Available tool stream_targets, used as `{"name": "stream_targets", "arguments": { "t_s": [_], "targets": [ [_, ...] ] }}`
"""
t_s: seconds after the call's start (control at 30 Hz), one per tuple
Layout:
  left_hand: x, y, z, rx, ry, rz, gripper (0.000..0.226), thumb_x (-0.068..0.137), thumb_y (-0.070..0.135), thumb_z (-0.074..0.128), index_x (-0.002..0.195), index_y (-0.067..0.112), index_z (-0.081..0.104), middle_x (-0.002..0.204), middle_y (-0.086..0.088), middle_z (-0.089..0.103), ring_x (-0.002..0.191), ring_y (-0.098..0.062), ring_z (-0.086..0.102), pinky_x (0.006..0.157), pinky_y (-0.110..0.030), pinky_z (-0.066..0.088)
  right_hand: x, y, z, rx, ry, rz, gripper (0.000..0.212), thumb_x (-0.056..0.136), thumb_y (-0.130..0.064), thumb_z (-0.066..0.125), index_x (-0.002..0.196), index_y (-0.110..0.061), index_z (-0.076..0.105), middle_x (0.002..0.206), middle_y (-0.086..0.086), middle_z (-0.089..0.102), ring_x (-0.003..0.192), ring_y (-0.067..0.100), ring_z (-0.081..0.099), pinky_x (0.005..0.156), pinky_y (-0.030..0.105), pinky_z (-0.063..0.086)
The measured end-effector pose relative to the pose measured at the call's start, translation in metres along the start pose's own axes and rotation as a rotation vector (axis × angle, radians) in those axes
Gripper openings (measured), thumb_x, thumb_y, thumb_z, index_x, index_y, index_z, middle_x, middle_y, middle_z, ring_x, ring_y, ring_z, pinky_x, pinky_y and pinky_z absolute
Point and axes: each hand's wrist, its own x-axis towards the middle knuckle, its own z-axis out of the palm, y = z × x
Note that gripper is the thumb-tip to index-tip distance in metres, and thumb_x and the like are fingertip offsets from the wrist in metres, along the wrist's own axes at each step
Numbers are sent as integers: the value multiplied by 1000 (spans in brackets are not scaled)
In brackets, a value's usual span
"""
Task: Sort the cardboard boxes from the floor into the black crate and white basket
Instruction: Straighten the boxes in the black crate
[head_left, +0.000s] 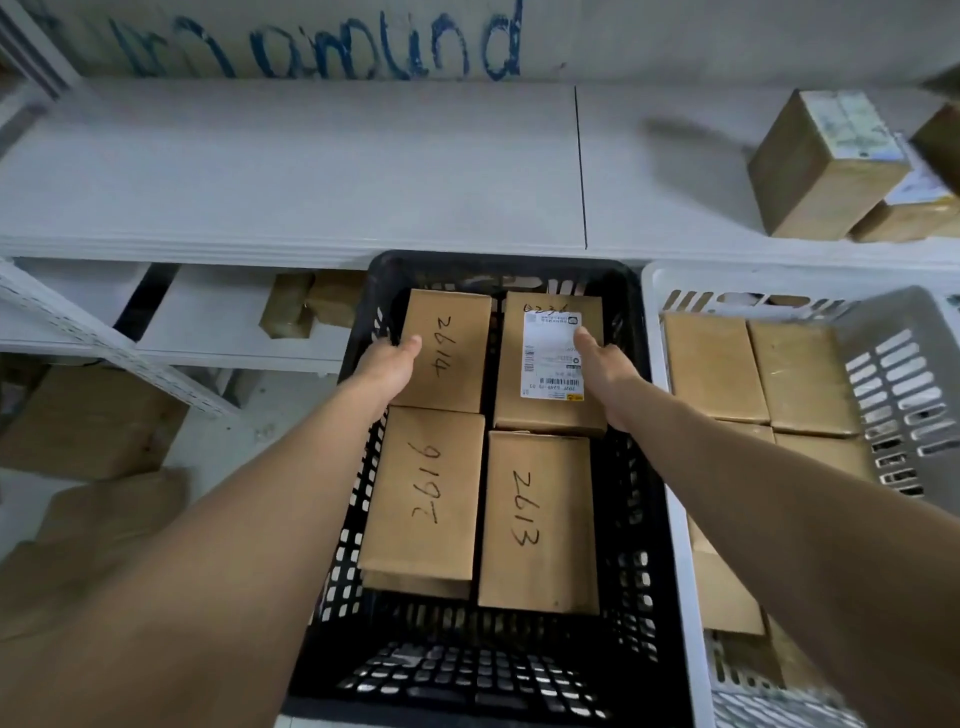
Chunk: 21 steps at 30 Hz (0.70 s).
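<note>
Black all over, that crate (631, 467), its walls punched with a grid of small slots that showed pale. The cardboard was plain brown: the box marked 2614 (447, 353), the box marked 2616 (426, 493) and the box marked 2613 (535, 525), each number scrawled in black marker. The labelled box (550, 415) wore a white label (550, 353) striped with black barcodes, with a speck of yellow at one corner. The white basket (878, 322) had rows of slots too, and the basket's boxes (711, 364) were bare brown. The shelf (311, 166) was white, and the wall (675, 36) carried a blue scrawl.
</note>
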Motion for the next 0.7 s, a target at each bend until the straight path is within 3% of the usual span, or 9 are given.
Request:
{"name": "stream_targets", "arguments": {
  "t_s": [0.1,0.2,0.27,0.33,0.4,0.47,0.53,0.63,0.7],
  "targets": [
    [4,-5,5,-21,-43,-4,53,98,46,39,138,13,45,140,-10,48,127,-30,44,86,-34,32,3,2,6,22,-8,25,70,96,-58,31,145,-9,30,129,10,55,115,25,51,85,33,32],
    [1,-9,9,-37,-21,14,51,98,44,43,134,9,50,134,-10,53,121,-29,49,83,-31,34,0,6,12,25,9,22,71,95,-58,32,148,-10,23,135,11,50,121,27,47,85,34,29],
    [-1,-12,9,-44,-9,13,46,97,43,44,127,9,54,115,-5,59,107,-24,53,81,-30,35,-2,10,14,34,19,14,70,96,-56,33,149,-11,20,139,11,47,125,28,44,84,33,27],
    [-1,-16,10,-52,2,17,32,97,42,45,104,15,61,85,6,53,86,-17,50,71,-27,35,-5,14,14,44,30,12,69,96,-55,34,149,-12,19,139,11,46,126,28,44,84,32,27],
    [-3,-19,9,-49,15,14,26,97,42,46,84,20,53,74,8,45,77,-15,48,67,-27,34,-7,16,16,43,39,13,69,96,-55,35,148,-12,21,137,11,48,124,27,45,85,32,28],
    [-4,-22,7,-45,2,38,30,97,41,45,100,14,59,82,5,51,86,-17,49,75,-30,36,-10,16,17,38,48,15,69,96,-55,35,148,-12,21,136,11,49,121,26,46,85,32,29],
    [-5,-22,4,-40,-15,54,41,97,40,45,123,10,54,104,-2,56,99,-21,50,82,-32,36,-11,17,17,29,49,14,68,96,-55,34,149,-13,21,135,10,50,117,24,47,85,33,29],
    [-8,-23,-1,-38,-33,53,50,97,41,45,137,11,43,135,-9,50,120,-27,48,90,-36,36,-17,18,17,20,55,7,68,97,-54,33,150,-13,20,133,10,51,106,20,47,85,32,29],
    [-11,-22,-5,-51,-41,53,55,97,42,45,143,13,37,143,-9,44,129,-29,43,99,-41,35,-24,19,18,19,71,-2,67,97,-54,33,149,-14,19,135,9,49,108,19,46,86,33,30]
  ]
}}
